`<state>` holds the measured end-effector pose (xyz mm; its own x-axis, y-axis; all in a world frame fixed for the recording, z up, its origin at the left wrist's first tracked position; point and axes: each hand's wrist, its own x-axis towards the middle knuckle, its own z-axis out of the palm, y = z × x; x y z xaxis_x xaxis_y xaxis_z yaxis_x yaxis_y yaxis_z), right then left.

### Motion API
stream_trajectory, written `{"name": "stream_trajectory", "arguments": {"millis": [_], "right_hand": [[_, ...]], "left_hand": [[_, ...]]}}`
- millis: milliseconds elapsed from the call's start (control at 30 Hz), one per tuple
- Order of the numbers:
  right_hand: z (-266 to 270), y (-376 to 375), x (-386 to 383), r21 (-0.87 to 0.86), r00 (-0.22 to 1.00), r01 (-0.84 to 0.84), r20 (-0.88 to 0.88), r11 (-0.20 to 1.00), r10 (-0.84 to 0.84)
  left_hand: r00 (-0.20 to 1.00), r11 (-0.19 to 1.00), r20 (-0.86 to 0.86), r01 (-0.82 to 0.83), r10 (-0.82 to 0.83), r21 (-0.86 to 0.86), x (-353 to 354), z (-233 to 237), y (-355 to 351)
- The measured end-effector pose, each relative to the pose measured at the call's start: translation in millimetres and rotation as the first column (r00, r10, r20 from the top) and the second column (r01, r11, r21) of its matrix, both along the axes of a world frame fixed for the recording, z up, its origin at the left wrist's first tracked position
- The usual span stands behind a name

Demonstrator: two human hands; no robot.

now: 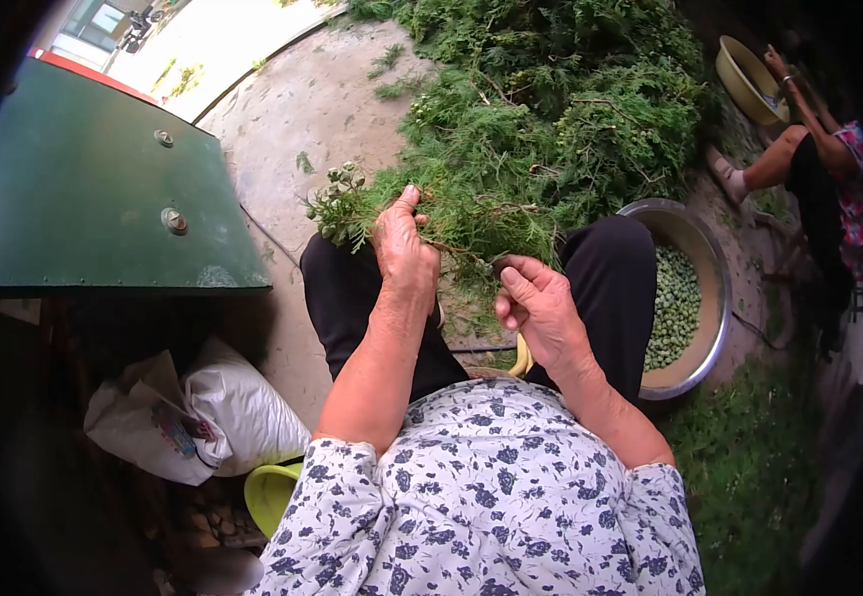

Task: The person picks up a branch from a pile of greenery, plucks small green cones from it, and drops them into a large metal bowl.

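My left hand (403, 243) is wrapped round an evergreen branch (486, 223) with flat, feathery leaves, held above my knees. At its left end sits a cluster of small green cones (344, 184). My right hand (548, 313) is by the branch's lower right side, thumb and forefinger pinched together; what is between them, if anything, is too small to make out. Beside my right knee stands a wide metal basin (717, 328), partly filled with small green cones (675, 308).
A large heap of cut evergreen branches (590, 99) lies ahead. On the left are a green metal box (103, 189), a white sack (242, 407) and a yellow-green container (267, 492). Another person (834, 159) sits at the right, one hand at a yellowish basin (739, 84).
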<state>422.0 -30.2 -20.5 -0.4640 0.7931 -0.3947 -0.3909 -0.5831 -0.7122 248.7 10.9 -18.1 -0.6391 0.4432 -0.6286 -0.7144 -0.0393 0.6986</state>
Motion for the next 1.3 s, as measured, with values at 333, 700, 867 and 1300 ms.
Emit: {"name": "stream_trajectory", "arguments": {"millis": [333,700,867,1300], "right_hand": [[0,8,-2,-0.021,0.945,-0.254,-0.218,0.967,0.243],[19,0,-10,-0.053,0.857,-0.384,-0.392,0.922,0.335],[20,-8,-11,-0.117,0.907,-0.326,-0.318,0.938,0.276],[32,-20,-7,-0.150,0.980,-0.084,-0.192,0.985,0.055]], "left_hand": [[0.999,0.999,0.004,0.039,-0.039,-0.024,0,-8,2],[0.972,0.978,-0.203,0.079,-0.118,-0.192,3,-4,6],[0.987,0.986,-0.133,0.071,-0.091,-0.148,4,9,7],[0.958,0.995,-0.286,-0.011,-0.018,-0.098,1,18,9]]}}
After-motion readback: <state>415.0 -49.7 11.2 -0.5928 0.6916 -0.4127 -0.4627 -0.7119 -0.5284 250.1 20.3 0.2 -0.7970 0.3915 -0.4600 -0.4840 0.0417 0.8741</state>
